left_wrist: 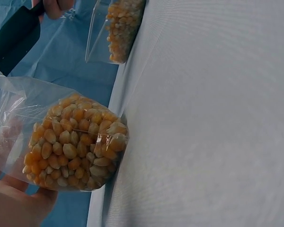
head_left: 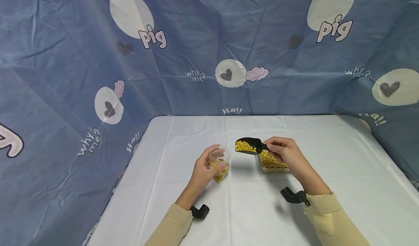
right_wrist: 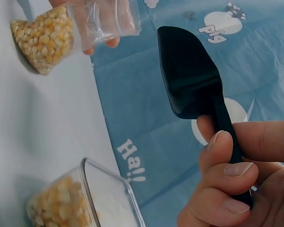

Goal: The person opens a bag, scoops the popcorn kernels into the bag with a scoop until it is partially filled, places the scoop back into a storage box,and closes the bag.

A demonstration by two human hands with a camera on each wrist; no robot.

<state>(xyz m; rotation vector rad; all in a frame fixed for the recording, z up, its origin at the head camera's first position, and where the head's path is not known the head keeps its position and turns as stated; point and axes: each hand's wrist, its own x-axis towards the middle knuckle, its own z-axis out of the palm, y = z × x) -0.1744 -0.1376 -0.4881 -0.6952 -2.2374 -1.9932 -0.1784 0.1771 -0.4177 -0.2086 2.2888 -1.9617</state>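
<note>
A clear zip bag [left_wrist: 75, 146], partly filled with yellow corn kernels, stands on the white table with its mouth spread. My left hand [head_left: 204, 169] grips the bag's side, thumb in front and fingers behind. In my right hand [head_left: 284, 151] is a black scoop [right_wrist: 189, 71], pinched by its handle and loaded with kernels. The scoop's tip points left toward the bag's mouth, a short gap apart from it. Under the right hand stands a clear plastic box [head_left: 275, 169] of corn kernels, partly hidden by the hand.
A white cloth [head_left: 183, 137] covers the table. Behind and beside it hangs a blue printed curtain [head_left: 196, 39]. Black wrist straps [head_left: 200, 212] sit on both forearms, close above the cloth.
</note>
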